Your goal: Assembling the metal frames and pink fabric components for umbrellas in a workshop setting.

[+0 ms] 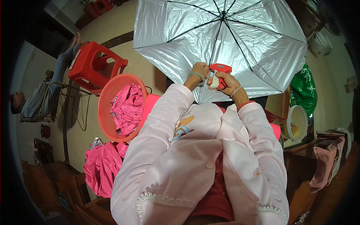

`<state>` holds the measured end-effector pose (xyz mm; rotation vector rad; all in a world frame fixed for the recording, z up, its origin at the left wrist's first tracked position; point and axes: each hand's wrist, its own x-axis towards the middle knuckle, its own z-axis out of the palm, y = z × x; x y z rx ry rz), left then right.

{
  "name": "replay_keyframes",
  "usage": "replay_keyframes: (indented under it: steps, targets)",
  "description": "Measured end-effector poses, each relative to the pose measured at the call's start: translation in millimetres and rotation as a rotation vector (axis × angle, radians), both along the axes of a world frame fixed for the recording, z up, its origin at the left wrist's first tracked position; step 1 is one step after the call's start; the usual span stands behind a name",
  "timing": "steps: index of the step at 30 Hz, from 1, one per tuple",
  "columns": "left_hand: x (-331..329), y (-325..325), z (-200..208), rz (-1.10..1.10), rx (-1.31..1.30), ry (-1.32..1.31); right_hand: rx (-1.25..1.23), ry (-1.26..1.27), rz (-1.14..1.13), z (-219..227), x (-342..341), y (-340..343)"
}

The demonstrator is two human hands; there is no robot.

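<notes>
Red stool [84, 62], coral basin [106, 112] left of umbrella [202, 41]

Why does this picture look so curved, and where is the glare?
Head view: fisheye distortion bends the room's edges, with black corners; head view: bright glare streaks the silver umbrella; head view: the red-and-white tool in the right hand looks fairly sharp.

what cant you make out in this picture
All in the head view:
- red-and-white handheld tool: grip partly covered by the right hand
- left hand: fingertips hidden behind the hand itself
- silver umbrella: far part cut off by the upper edge
- coral basin: bottom hidden under pink fabric
</notes>
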<state>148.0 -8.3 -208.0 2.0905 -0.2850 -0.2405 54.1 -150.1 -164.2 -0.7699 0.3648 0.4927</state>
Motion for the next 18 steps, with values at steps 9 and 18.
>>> replay_keyframes:
  steps: [9, 18]
  targets:
    - [-6.4, -9.1, 9.0, -0.023, -0.135, 0.068, 0.008, -0.041, 0.035, 0.1, -0.5, -10.4]
    - [19.2, 0.7, -30.2, -0.301, 0.672, -0.669, 0.045, -0.058, 0.006, -1.7, 6.2, 5.5]
